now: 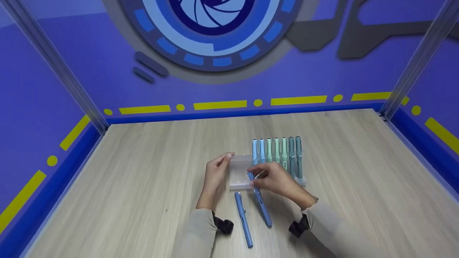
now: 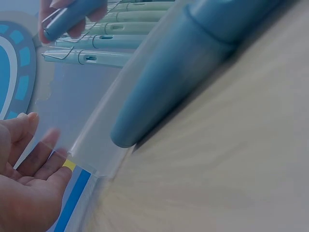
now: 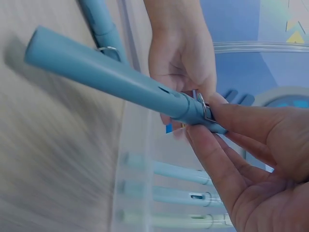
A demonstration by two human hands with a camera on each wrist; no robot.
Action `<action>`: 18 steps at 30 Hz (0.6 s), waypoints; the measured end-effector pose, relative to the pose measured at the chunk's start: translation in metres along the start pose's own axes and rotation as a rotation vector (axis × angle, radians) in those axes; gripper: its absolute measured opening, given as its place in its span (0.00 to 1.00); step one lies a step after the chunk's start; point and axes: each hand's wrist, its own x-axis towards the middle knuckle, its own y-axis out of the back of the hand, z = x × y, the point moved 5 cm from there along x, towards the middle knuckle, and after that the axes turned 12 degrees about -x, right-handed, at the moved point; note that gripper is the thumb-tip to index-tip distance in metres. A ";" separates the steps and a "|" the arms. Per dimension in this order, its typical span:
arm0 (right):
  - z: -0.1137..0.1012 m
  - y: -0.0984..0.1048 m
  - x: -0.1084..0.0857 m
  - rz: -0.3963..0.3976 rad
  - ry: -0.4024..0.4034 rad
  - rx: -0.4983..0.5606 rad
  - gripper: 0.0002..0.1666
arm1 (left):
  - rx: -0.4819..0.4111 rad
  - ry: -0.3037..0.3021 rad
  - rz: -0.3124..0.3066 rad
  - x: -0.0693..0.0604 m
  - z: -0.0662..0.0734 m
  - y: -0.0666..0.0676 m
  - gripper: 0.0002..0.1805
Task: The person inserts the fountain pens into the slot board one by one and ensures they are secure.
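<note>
My right hand (image 1: 278, 182) pinches a blue pen (image 1: 264, 211) near its clip end, between thumb and fingers. The pen slants down toward me over the front edge of a clear plastic pen case (image 1: 239, 172). At the case's left side, my left hand (image 1: 214, 176) grips the upper corner, with fingers showing through the plastic in the left wrist view. A second blue pen (image 1: 244, 222) lies on the table in front of the case, between my forearms. Light blue, green and dark teal pens (image 1: 277, 152) stand side by side in the case's right part.
The wooden table (image 1: 150, 186) extends around the case on all sides. Blue panels (image 1: 89, 71) with yellow markings close off the back and both sides. A black wrist camera (image 1: 224, 226) sits at the left cuff, another camera (image 1: 299, 226) at the right.
</note>
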 end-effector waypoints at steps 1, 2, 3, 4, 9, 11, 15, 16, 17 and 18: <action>-0.001 0.002 0.001 0.017 0.006 -0.012 0.18 | -0.005 0.002 0.001 0.000 0.000 0.000 0.20; -0.001 0.004 0.001 0.031 0.008 -0.016 0.19 | -0.003 -0.001 0.000 0.000 0.001 0.000 0.20; -0.002 0.005 0.002 0.045 0.008 -0.014 0.19 | -0.002 -0.003 0.000 0.000 0.001 0.000 0.20; -0.002 0.007 0.002 0.055 0.001 -0.010 0.19 | 0.000 -0.005 -0.001 0.000 0.002 0.000 0.20; -0.003 0.014 0.005 0.118 -0.054 0.024 0.20 | 0.028 -0.007 -0.004 0.000 0.002 0.000 0.19; -0.004 0.017 0.006 0.147 -0.060 0.021 0.21 | 0.037 -0.015 -0.007 0.000 0.002 0.000 0.20; -0.006 0.021 0.007 0.210 -0.067 0.024 0.21 | 0.029 -0.016 -0.008 0.000 0.001 0.001 0.19; -0.006 0.022 0.008 0.228 -0.068 0.029 0.21 | 0.030 -0.020 -0.009 0.000 0.001 0.000 0.19; -0.006 0.023 0.008 0.244 -0.072 0.039 0.21 | 0.025 -0.016 -0.005 0.000 0.001 0.000 0.19; -0.006 0.023 0.008 0.262 -0.081 0.051 0.21 | 0.024 -0.021 -0.003 0.000 0.001 0.000 0.19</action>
